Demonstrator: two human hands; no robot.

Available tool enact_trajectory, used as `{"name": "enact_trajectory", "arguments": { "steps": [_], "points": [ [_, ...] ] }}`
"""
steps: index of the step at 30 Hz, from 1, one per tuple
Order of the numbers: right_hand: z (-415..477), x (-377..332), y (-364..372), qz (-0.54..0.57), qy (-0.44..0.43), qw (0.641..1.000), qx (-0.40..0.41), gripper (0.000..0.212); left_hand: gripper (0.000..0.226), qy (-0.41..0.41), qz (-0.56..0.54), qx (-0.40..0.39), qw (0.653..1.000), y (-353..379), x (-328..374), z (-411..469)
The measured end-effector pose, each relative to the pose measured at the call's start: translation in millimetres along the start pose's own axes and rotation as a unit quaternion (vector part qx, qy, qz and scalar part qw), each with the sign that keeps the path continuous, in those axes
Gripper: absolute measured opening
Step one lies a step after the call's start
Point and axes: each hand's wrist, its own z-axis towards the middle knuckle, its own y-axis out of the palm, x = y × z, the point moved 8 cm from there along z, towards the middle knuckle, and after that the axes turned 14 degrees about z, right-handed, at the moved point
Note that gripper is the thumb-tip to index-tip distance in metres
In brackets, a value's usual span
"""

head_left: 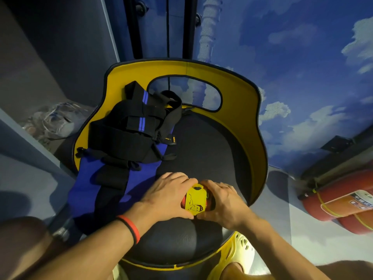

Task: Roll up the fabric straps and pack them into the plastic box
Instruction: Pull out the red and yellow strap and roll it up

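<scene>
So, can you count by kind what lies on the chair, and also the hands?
box with yellow label: 1
hands: 2, left hand and right hand, both gripping the box
heap of black and blue fabric straps: 1, single straps not countable
total: 4
</scene>
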Motion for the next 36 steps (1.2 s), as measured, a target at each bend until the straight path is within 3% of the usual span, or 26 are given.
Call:
{"name": "enact_trajectory", "arguments": {
  "steps": [10, 14, 18, 22, 26, 31, 36],
  "points": [
    [-3.5, -8.2, 2.7, -0.072, -0.030, 0.997, 0.029, 0.083, 0.086, 0.021, 0.057, 0.028, 0.998, 4.4, 8.4, 2.5],
    [0.4, -2.2, 1.6, -0.035, -0.004, 0.999, 0.019, 0.082, 0.088, -0.025, -0.058, -0.007, 0.998, 10.8, -2.9, 0.9],
    [-1.1, -10.4, -14.6, 0.015, 0.013, 1.000, 0.021, 0.082, 0.096, -0.083, -0.254, -0.043, 0.963, 21.3, -17.5, -6.7],
    [-11.6, -27.9, -25.3, -0.047, -0.012, 0.998, 0.032, 0.087, 0.108, -0.076, -0.248, -0.057, 0.964, 23.6, -6.6, -9.9],
    [-14.6, -44.9, -27.9, -0.057, -0.043, 0.995, 0.075, 0.097, 0.102, -0.093, -0.248, -0.006, 0.964, 16.1, -5.9, -1.7],
    [-10.2, -23.6, -31.0, -0.026, -0.050, 0.998, -0.005, 0.105, 0.095, -0.089, -0.271, -0.021, 0.958, 19.1, -20.3, 4.0],
    [-4.1, -13.2, -35.4, -0.065, -0.061, 0.995, 0.036, 0.082, 0.096, -0.081, -0.322, -0.044, 0.942, 20.1, -27.9, 2.4]
  ]
}}
